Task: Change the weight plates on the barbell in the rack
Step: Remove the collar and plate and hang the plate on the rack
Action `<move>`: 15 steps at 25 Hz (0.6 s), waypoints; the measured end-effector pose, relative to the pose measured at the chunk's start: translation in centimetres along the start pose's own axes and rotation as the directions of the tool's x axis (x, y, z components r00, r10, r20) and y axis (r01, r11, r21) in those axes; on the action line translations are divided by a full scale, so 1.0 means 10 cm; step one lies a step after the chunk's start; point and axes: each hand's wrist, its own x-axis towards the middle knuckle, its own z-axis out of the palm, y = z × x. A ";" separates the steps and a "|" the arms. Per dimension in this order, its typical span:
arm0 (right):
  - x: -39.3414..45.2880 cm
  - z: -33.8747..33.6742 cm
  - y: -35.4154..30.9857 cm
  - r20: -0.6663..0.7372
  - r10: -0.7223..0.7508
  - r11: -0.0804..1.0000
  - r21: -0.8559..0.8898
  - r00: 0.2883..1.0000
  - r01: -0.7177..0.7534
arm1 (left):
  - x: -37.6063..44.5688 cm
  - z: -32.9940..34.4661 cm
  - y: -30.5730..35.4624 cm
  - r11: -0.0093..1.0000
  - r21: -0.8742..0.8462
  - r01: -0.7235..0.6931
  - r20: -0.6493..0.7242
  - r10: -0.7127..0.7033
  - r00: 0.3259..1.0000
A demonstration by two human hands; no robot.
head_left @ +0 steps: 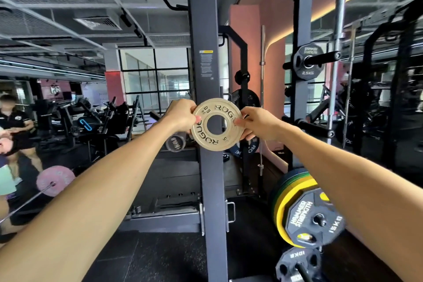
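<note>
A small Rogue plate (217,124) sits between left hand (182,117) and right hand (257,124), each pinching an edge.

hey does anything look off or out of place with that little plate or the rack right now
Nothing stands out. The small round cream metal Rogue plate is held upright between the left hand and right hand, in front of the dark steel rack upright, and it looks undamaged. The black 2.5 kg plate sits squarely on its peg.
</note>
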 end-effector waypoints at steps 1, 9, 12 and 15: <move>-0.01 -0.14 0.12 -0.019 0.005 1.000 -0.010 1.000 -0.005 | 0.09 0.13 0.13 1.000 -0.020 -0.008 -0.001 0.008 1.000; 0.04 -1.43 1.18 -0.090 0.048 0.995 -0.082 0.995 -0.056 | 0.77 1.22 1.27 0.991 -0.075 -0.112 0.012 0.114 0.993; 0.08 -1.83 1.55 -0.093 0.072 0.996 -0.047 0.993 -0.077 | 1.00 1.59 1.62 0.985 -0.115 -0.132 0.044 0.138 0.989; 0.16 -2.15 1.90 -0.107 0.086 0.994 -0.059 0.991 -0.093 | 1.28 1.93 1.91 0.979 -0.123 -0.164 0.052 0.171 0.984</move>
